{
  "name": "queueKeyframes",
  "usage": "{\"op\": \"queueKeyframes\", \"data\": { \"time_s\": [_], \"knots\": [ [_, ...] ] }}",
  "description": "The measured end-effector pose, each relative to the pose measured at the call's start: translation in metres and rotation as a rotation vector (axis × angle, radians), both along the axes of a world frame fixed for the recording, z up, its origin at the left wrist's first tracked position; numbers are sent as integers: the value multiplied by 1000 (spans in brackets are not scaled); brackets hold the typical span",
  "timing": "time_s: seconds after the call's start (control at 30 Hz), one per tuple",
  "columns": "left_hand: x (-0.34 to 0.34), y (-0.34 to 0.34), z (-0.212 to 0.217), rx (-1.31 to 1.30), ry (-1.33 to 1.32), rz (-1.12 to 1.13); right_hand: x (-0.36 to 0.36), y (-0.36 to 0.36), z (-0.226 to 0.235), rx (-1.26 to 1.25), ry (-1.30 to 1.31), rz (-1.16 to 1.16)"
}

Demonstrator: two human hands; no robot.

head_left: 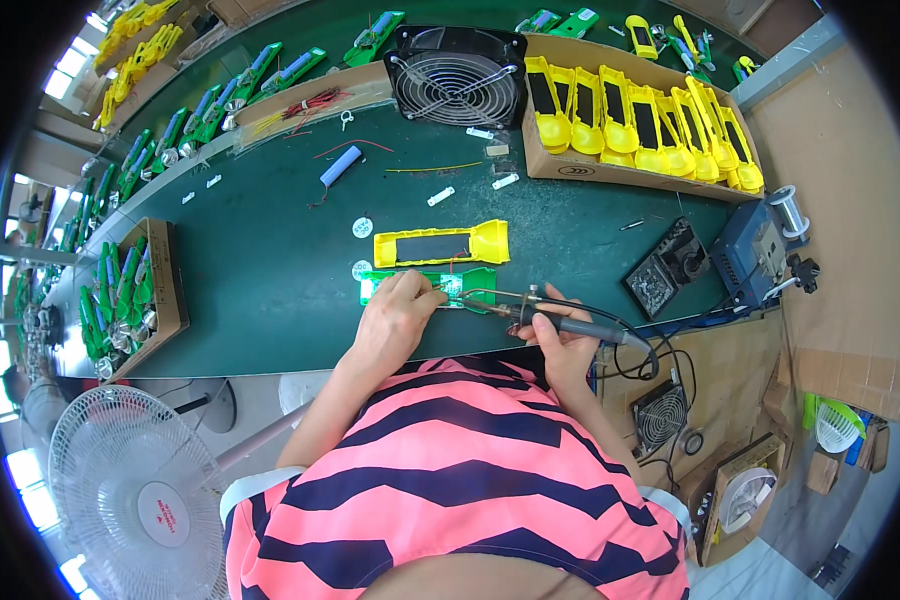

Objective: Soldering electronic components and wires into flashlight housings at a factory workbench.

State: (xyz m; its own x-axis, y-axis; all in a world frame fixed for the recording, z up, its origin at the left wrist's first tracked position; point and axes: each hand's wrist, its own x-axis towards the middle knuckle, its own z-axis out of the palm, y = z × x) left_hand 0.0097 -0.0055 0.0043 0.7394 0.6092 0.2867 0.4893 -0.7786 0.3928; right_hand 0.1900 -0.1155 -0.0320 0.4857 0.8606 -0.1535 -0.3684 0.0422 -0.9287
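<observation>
In my right hand is a soldering iron with a dark handle and a thin metal feed tube along it. Its tip points left onto a green plastic housing that holds a small circuit board. My left hand rests over the left part of this housing, thumb and fingertips pinched together at the board; what they pinch is too small to make out. Just beyond lies a yellow housing with a dark panel, and a thin red wire runs between the two housings.
A box of yellow housings stands at the back right beside a black fan. Farther right are an iron stand and a blue soldering station. A box of green housings sits left. A blue battery cell lies mid-table.
</observation>
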Motion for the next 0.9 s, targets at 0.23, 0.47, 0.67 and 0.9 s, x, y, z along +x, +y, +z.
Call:
{"op": "queueKeyframes", "data": {
  "time_s": [0.23, 0.47, 0.67, 0.9],
  "knots": [
    [1, -1, 1, 16, 17, 9, 14, -4, -18, 109, -310, -25],
    [2, -1, 1, 12, 11, 17, 1, -2, -4, 75, -72, 25],
    [2, -1, 3, 10, 21, 17, 3, 1, -13, 72, -238, 54],
    [2, 0, 1, 3, 15, 16, 2, -2, -14, 116, -223, 10]
  ]
}}
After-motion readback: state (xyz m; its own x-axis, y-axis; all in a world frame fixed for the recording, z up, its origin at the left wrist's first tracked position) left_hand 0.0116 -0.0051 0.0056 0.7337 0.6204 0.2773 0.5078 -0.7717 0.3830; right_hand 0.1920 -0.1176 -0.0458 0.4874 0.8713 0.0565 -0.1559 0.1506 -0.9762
